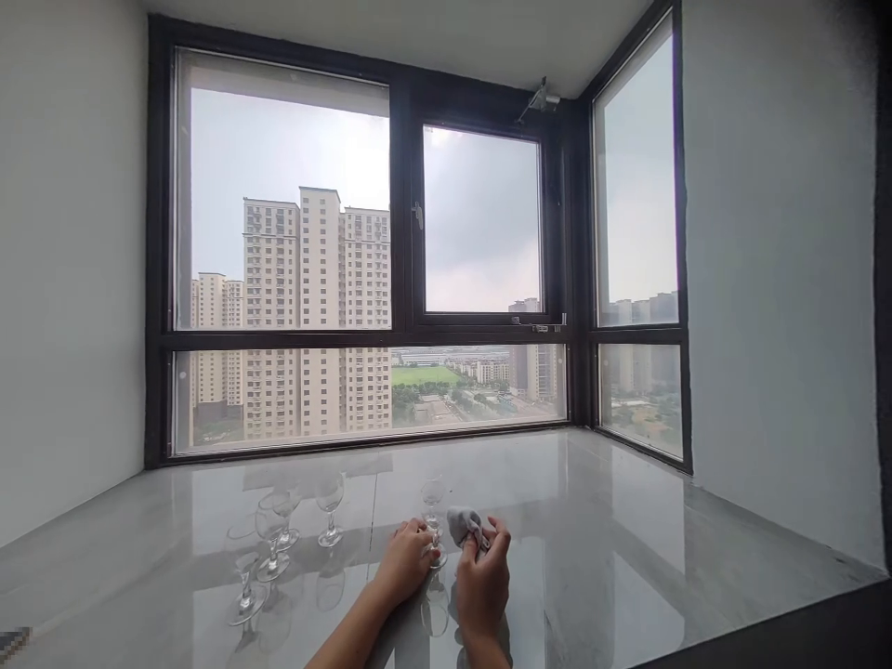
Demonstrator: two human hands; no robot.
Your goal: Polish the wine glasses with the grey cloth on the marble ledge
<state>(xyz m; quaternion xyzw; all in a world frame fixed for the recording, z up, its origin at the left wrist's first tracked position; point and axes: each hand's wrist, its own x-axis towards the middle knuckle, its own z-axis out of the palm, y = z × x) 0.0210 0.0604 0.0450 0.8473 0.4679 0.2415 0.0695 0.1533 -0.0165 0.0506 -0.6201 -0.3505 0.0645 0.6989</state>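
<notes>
A clear stemmed glass stands upright on the glossy grey sill, in front of me. My left hand is closed around its stem from the left, with the bowl above the fingers and the foot low on the sill. Just to the right of the glass, my right hand pinches a bunched grey cloth between thumb and fingers. The cloth is raised beside the bowl; I cannot tell whether the two touch.
Several more stemmed glasses stand upright to the left, among them one at the back and one nearest me. The polished sill reflects the window. Dark window frames rise behind, and a wall bounds the right.
</notes>
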